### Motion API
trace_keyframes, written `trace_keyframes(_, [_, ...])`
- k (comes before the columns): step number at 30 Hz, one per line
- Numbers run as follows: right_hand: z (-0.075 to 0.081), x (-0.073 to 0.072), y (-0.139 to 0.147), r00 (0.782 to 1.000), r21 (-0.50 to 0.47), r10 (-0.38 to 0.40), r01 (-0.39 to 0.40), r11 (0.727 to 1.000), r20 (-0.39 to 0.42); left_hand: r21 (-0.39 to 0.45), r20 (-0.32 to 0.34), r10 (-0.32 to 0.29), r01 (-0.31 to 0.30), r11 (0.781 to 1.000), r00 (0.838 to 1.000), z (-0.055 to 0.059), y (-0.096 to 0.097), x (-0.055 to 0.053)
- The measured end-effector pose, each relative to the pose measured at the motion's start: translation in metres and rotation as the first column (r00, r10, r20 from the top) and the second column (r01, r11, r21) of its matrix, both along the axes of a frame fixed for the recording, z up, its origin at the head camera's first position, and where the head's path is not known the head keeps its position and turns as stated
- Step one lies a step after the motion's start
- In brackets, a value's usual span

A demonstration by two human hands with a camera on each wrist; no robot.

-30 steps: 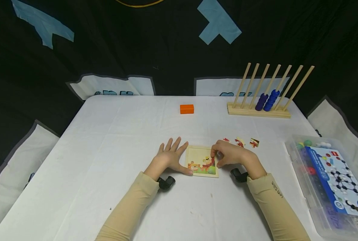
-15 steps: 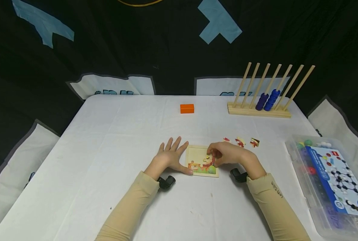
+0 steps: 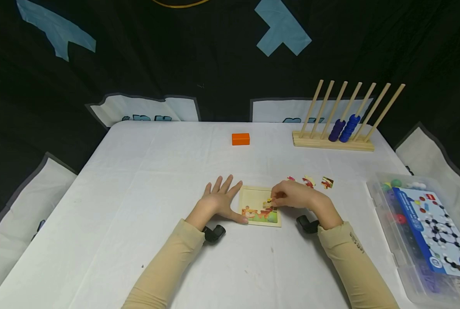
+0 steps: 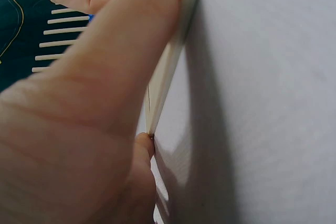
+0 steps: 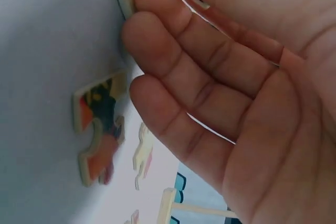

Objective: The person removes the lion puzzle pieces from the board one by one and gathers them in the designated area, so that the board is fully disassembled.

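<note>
A small square wooden puzzle tray [image 3: 251,195] lies on the white table, with joined picture pieces [image 3: 254,215] along its near side. My left hand [image 3: 218,205] rests at the tray's left side, fingers spread, thumb over the near left corner. My right hand [image 3: 294,195] is over the tray's right side and pinches a puzzle piece [image 3: 268,203] between thumb and index finger. Its fingers cover part of that piece. In the right wrist view the other fingers [image 5: 152,40] curl beside the tray edge, with a loose puzzle piece [image 5: 100,153] close by on the cloth.
Beyond my right hand lie loose puzzle pieces [image 3: 327,183]. An orange block [image 3: 240,139] sits farther back. At the back right stands a wooden peg rack [image 3: 333,146] with blue and purple beads. A clear plastic box [image 3: 384,240] with a blue booklet [image 3: 432,231] occupies the right edge.
My right hand has shifted left over the tray, then slightly back right, and the pinched piece has turned in its fingers. The left hand has stayed in place.
</note>
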State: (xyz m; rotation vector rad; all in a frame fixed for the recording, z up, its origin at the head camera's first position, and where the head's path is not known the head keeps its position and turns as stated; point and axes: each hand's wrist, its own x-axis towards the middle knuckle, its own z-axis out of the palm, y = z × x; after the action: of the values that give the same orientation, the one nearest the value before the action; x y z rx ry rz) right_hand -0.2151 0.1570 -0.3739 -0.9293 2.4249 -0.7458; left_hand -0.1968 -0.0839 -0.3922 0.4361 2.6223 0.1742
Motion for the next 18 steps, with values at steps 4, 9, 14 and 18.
trace_keyframes(4, [0.009,-0.002,0.013,0.999,-0.024,-0.032,0.032,0.999,0.014,-0.001,0.003,0.002,-0.002,1.0,1.0,0.001,0.0,0.0])
trace_keyframes(9, [0.027,-0.001,0.048,0.99,-0.022,-0.133,0.134,0.991,0.044,0.006,0.003,0.0,0.0,1.0,1.0,-0.001,0.0,-0.001])
trace_keyframes(14, [0.037,0.002,0.092,0.973,0.012,-0.22,0.219,0.976,0.064,0.002,0.001,-0.005,0.005,1.0,1.0,-0.008,-0.002,-0.004])
trace_keyframes(18, [0.034,0.004,0.122,0.95,0.059,-0.282,0.276,0.959,0.136,0.004,0.003,0.003,-0.003,1.0,1.0,-0.011,-0.001,-0.005])
